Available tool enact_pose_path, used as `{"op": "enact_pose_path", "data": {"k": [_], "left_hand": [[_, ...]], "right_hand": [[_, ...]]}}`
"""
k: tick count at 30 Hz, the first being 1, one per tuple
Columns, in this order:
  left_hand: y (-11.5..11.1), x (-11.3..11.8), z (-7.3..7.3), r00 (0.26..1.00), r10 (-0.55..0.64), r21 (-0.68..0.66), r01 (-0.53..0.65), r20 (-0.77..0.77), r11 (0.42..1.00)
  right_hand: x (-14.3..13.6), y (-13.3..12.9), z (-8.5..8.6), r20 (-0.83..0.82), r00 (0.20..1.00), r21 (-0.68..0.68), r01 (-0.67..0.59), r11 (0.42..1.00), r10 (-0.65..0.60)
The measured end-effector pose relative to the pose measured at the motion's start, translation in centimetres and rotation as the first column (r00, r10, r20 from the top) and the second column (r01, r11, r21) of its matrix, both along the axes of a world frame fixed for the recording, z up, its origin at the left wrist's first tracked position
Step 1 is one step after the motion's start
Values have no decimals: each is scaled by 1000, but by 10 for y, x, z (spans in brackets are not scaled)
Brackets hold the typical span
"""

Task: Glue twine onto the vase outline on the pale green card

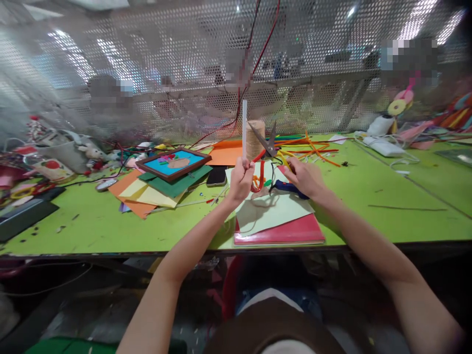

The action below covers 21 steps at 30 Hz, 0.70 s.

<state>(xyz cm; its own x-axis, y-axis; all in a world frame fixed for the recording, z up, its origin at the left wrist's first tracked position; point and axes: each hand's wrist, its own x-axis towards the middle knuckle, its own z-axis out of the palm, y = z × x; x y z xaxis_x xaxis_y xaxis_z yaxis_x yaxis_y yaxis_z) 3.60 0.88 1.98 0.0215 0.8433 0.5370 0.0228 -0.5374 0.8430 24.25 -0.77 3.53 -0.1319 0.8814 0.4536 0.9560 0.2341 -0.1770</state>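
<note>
My left hand (240, 181) is closed around the lower end of a translucent white glue stick (244, 123), which stands upright. My right hand (305, 176) grips the yellow handle of a pair of scissors (271, 148). The blades are spread and point up, away from me. The scissors' red handle is right beside my left fingers; whether they touch it, I cannot tell. Below my right hand is a dark blue hot glue gun (291, 189), its tip partly hidden. Under both hands lies a pale green sheet (273, 214) on a red booklet (280, 231).
A twine spool (255, 140) stands behind the hands, with orange and green pipe cleaners (317, 147) to its right. Left are a phone (217, 176), a framed picture (173, 163) and coloured sheets (147, 194). A perforated metal panel (177, 108) rises behind the green table (368, 196).
</note>
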Motion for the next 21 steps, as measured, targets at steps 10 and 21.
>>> {"op": "enact_pose_path", "data": {"k": [10, 21], "left_hand": [[-18, 8, 2, 936, -316, -94, 332, 155, 938], [-14, 0, 9, 911, -410, -153, 412, 44, 898]], "right_hand": [[-13, -7, -9, -34, 998, 312, -44, 949, 57], [-1, -2, -3, -252, 956, 191, -105, 976, 152]]}}
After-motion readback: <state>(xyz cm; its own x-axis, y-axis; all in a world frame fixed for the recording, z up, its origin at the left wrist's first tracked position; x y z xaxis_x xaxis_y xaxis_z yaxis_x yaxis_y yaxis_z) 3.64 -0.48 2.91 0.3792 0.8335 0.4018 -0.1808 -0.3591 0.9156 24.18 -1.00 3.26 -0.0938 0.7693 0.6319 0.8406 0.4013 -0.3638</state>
